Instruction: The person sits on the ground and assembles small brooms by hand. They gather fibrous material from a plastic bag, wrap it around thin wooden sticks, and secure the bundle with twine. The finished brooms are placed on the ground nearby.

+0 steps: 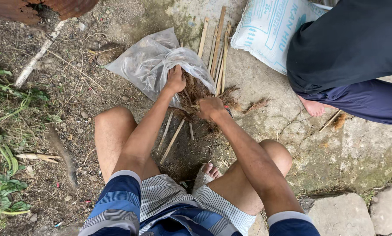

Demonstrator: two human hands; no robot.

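Head view, looking down on a person squatting on bare ground. The left hand point(175, 80) grips the gathered edge of a clear plastic bag point(150, 61), fingers curled shut around the crumpled film at the bag's mouth. The right hand point(210, 107) closes in a loose fist over a clump of brown fibrous material point(197, 89) that lies at the bag's opening, between the two hands; whether the fingers fully enclose the fibres cannot be told. The bag lies flat on the dirt ahead of the knees, its mouth turned toward the person. Thin bamboo splints point(218, 48) lie in a bundle just beyond the bag, with a few loose splints point(172, 140) on the soil between the legs. A smaller tuft of fibre point(257, 105) rests on the concrete slab point(336, 153) to the right. A white woven sack point(270, 28) lies at the upper right, beside a second person in dark clothing point(349, 48), whose bare foot point(314, 107) touches the slab. Green weeds point(3, 144) border the left edge.
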